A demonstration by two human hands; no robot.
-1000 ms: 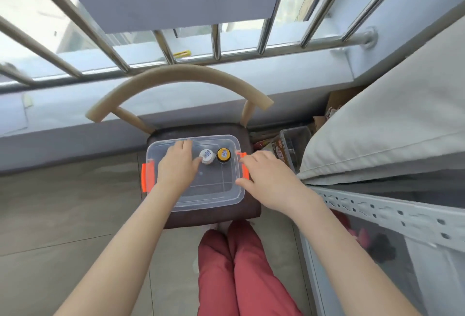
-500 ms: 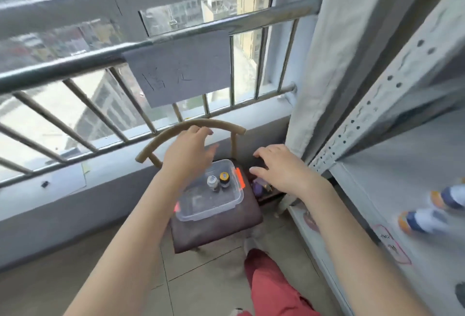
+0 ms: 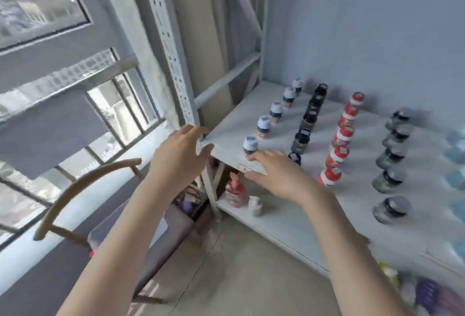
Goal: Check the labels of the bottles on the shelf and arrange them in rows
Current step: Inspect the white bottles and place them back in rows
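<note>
Just beyond the fingertips of the right hand (image 3: 279, 177), spread wide and holding nothing, stands the nearest white-capped bottle (image 3: 250, 145), first of a row running away along the shelf (image 3: 226, 129). It looks small, rigid and light, probably smooth-sided and easy to topple; a pinch around the body below the cap seems safest. Left hand (image 3: 180, 154), also loosely spread and unladen, hovers at the shelf's corner post. Labels are too blurred to read; far-side bottles are cut off

no text can be read anywhere. the bottles (image 3: 264, 126) on the shelf (image 3: 234, 124) carry labels, but blur hides their words. a small tag (image 3: 245, 167) on the shelf's front edge is also unreadable.
</note>
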